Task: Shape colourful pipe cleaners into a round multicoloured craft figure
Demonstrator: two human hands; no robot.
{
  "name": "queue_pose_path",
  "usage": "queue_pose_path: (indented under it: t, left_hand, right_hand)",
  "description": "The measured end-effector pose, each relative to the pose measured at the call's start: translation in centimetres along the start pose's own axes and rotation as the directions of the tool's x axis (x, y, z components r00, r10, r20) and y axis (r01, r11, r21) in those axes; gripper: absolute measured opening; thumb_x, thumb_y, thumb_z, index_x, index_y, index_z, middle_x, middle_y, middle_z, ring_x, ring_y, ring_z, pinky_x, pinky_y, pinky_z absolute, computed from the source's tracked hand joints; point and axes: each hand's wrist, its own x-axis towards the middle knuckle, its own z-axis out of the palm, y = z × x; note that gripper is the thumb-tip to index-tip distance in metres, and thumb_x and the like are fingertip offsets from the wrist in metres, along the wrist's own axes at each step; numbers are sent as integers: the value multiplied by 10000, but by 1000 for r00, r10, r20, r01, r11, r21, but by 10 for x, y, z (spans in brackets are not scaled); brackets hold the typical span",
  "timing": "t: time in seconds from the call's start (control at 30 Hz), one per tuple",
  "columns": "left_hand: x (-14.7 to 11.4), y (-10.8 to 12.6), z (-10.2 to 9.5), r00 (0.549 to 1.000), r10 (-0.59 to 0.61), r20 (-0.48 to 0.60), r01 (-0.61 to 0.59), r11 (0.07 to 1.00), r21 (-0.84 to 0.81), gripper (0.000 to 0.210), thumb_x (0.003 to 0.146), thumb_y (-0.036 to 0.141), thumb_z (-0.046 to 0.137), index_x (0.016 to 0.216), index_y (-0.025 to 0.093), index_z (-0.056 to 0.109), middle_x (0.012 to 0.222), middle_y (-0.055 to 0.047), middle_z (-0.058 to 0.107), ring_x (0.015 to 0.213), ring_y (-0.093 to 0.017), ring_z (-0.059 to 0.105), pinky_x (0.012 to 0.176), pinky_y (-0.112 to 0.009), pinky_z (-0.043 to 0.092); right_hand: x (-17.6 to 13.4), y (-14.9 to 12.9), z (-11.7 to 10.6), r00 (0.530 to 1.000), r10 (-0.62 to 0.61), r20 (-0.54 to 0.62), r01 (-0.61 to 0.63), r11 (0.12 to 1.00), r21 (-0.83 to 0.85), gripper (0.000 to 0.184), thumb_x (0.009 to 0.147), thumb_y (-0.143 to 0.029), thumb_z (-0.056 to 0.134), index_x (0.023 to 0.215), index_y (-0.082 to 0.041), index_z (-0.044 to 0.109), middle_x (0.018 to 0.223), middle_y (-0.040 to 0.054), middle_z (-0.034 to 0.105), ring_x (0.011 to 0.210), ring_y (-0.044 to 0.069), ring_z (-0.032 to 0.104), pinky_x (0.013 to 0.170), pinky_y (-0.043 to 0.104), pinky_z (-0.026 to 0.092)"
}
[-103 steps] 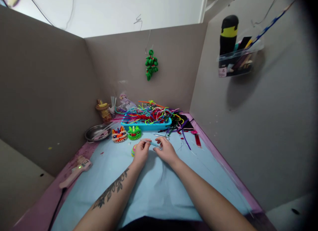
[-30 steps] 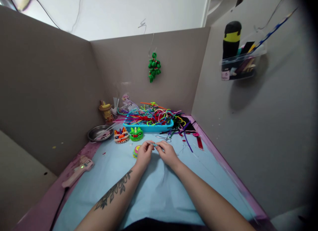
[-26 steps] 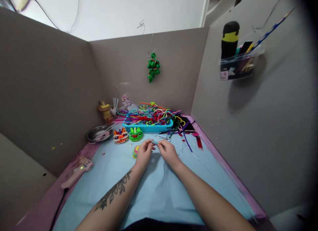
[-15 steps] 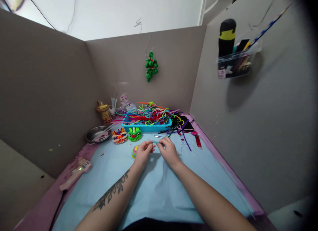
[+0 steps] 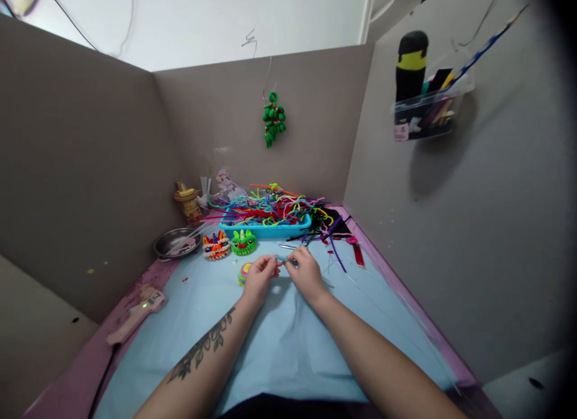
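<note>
Between my two hands is a short light-blue pipe cleaner (image 5: 282, 258), small in the view. The fingertips of my left hand (image 5: 262, 273) pinch its left end. My right hand (image 5: 305, 271) is closed on the right end, thumb and fingers together. A round multicoloured piece (image 5: 244, 274) in pink, yellow and green sits beside my left hand, partly hidden by it. Just beyond my right hand lies a pointed metal tool (image 5: 287, 247), probably scissors or tweezers. Behind my left hand stand a green fuzzy animal head (image 5: 244, 243) and an orange one (image 5: 216, 247).
A blue tray (image 5: 265, 231) heaped with coloured pipe cleaners stands at the back. At left are a metal bowl (image 5: 177, 243) and a pink glue gun (image 5: 137, 314). A clear bin (image 5: 424, 115) hangs on the right panel, and a green ornament (image 5: 273, 121) on the back one.
The light-blue pipe cleaner shows more clearly between my fingers, and its angle has shifted slightly. Both hands stay in nearly the same place; the whole view has shifted a little.
</note>
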Motion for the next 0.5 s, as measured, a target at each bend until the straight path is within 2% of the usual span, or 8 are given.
queue_pose_path:
  t: [0.17, 0.3, 0.37, 0.5]
  left_hand:
    - [-1, 5, 2, 997, 46, -60, -37, 988, 152, 276, 695, 409, 628, 707, 135, 611, 598, -12, 607, 504, -95, 497, 510, -208, 391]
    - [-1, 6, 2, 993, 93, -74, -75, 974, 215, 282, 705, 426, 603, 709, 144, 598, 556, 6, 570, 490, -102, 494, 495, -212, 390]
    - [0, 3, 0, 992, 111, -64, -95, 973, 212, 279, 716, 426, 587, 750, 150, 591, 559, 15, 554, 494, -103, 493, 494, -212, 390]
    - [1, 0, -2, 987, 151, -51, -137, 967, 216, 232, 734, 384, 564, 811, 166, 578, 581, 29, 531, 514, -101, 484, 511, -211, 396]
  right_hand:
    - [-1, -5, 1, 999, -51, 20, 52, 995, -90, 92, 723, -117, 504, 701, -202, 534, 810, 37, 522, 764, 179, 512, 670, 275, 403]
    - [-2, -9, 2, 997, -70, 36, 73, 994, -83, 99, 715, -107, 504, 711, -206, 512, 803, 40, 511, 792, 193, 502, 688, 291, 408]
    - [-2, -9, 1, 995, -81, 57, 83, 996, -37, 99, 712, -120, 520, 764, -204, 526, 837, 46, 516, 830, 200, 506, 717, 303, 419]
    - [-1, -9, -1, 986, -111, 124, 105, 993, 60, 228, 725, -176, 562, 951, -205, 551, 949, 62, 540, 892, 203, 515, 765, 313, 430]
